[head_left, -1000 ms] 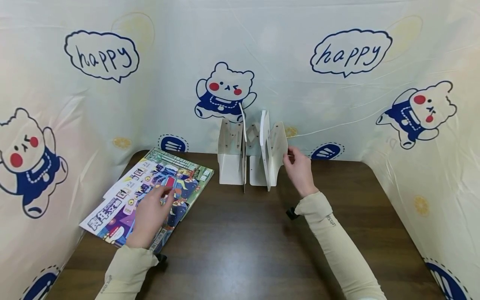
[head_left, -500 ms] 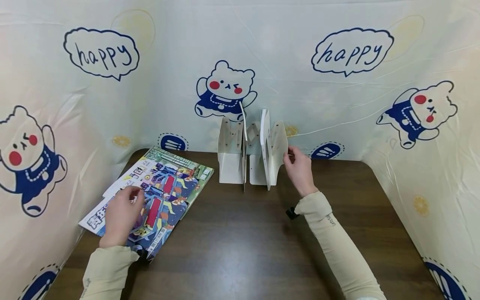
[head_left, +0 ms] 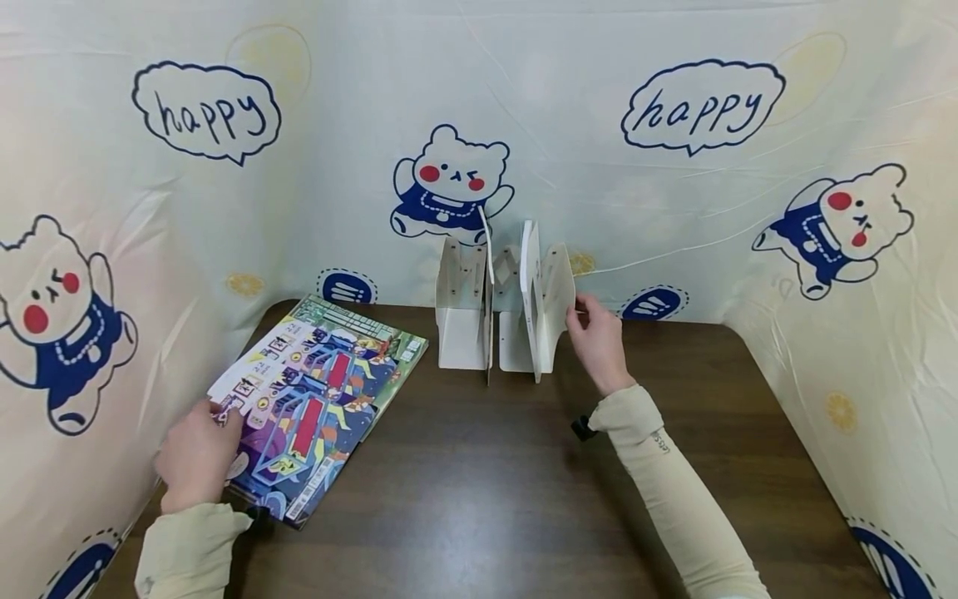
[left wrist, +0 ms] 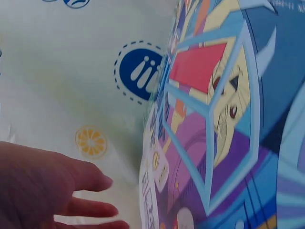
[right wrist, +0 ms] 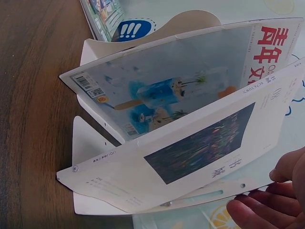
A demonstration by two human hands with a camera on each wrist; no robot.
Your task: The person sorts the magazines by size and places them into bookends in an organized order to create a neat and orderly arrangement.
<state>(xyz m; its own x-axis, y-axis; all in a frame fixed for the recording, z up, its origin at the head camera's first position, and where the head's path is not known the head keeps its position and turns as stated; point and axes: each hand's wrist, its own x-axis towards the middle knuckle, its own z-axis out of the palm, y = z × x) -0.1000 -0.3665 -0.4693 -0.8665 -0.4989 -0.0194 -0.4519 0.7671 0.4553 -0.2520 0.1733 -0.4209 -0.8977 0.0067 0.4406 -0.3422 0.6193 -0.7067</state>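
My left hand (head_left: 196, 456) is at the left edge of a stack of colourful magazines (head_left: 329, 453) lying flat at the table's left. In the left wrist view its fingers (left wrist: 90, 208) are loosely extended beside the top magazine's cover (left wrist: 228, 138). At the back of the table stands a white expandable book rack (head_left: 462, 339). My right hand (head_left: 600, 345) pinches the rack's right end panel, thumb on the inner face and fingers outside. Inside the rack, a magazine with a blue ice-pop cover (right wrist: 190, 71) and a white book (right wrist: 200, 167) stand upright, leaning apart.
The dark wooden table (head_left: 464, 482) stretches in front of the rack. A pale curtain (head_left: 584, 100) printed with bears encloses the table at the back and sides. A black wrist strap piece (head_left: 582, 427) shows beside the right cuff.
My left hand has moved left and toward me, from over the magazines to their left edge. The top magazine's cover is more exposed. My right hand stays at the rack.
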